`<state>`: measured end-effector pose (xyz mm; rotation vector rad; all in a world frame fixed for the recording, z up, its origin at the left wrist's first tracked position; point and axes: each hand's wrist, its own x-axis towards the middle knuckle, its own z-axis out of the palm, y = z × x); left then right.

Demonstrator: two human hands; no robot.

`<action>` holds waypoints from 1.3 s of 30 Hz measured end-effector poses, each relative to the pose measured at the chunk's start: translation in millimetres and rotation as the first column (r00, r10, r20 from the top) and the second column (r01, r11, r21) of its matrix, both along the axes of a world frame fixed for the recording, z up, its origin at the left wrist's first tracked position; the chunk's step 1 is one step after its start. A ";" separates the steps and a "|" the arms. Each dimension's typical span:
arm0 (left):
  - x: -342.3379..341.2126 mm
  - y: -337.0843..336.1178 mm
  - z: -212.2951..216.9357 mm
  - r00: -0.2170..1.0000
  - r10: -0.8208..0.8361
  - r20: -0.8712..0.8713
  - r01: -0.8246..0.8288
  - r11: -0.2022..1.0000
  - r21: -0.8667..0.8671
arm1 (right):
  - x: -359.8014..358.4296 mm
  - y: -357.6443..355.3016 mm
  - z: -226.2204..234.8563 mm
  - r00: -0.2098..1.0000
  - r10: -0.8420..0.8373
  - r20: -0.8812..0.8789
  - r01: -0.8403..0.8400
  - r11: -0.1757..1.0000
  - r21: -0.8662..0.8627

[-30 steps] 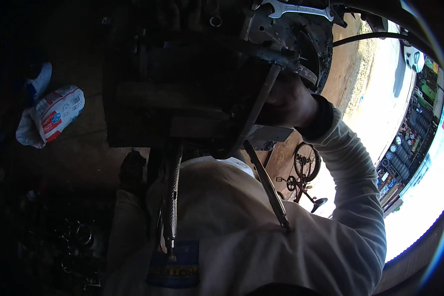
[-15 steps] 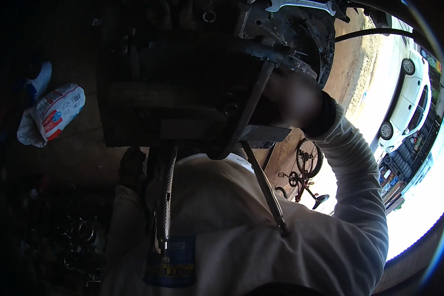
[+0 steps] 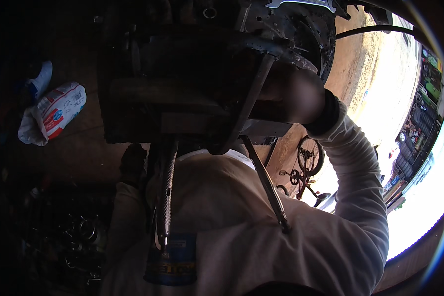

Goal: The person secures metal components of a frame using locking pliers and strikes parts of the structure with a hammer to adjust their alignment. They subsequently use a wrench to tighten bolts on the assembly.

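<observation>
My right hand [image 3: 303, 96], dark-cuffed and blurred, reaches into a dark metal assembly [image 3: 197, 93] beside a slanted metal bar [image 3: 254, 103]. Its fingers are lost in shadow and blur, so any grip is hidden. Lower on the left, my left hand [image 3: 132, 163] is a dark shape below the assembly's left edge; its fingers cannot be made out. Between my arms, a knurled metal handle [image 3: 167, 192] and a second slim metal tool handle [image 3: 267, 186] extend below the assembly, in front of my pale top. A blue can [image 3: 171, 264] shows at the knurled handle's lower end.
An open-ended spanner [image 3: 303, 5] lies on the metal at the top. A crumpled white and red bag [image 3: 56, 112] is on the floor at left, above dark metal parts [image 3: 81, 241]. A bicycle [image 3: 306, 165] stands beyond my right arm. A dark cable [image 3: 375, 32] crosses upper right.
The white car at the right has left its earlier spot in the bright area outside. My hands and the tools hold nearly the same places, with only a slight shift of the view.
</observation>
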<state>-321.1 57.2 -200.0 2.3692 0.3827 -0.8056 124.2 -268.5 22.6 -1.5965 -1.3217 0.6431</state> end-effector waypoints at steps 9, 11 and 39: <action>-35.3 16.7 -15.0 0.928 -0.269 0.257 0.228 0.957 0.179 | 5.6 2.8 5.5 0.989 0.000 0.145 0.003 1.000 -0.019; -25.1 19.8 -7.6 0.848 -0.368 0.381 0.314 0.929 0.198 | 7.0 0.7 5.2 0.970 0.101 0.223 -0.106 0.994 0.012; 180.2 26.9 185.1 0.511 0.361 0.780 -0.375 0.910 -0.175 | -2.7 -42.4 23.5 0.994 -0.090 -0.055 0.071 0.958 -0.279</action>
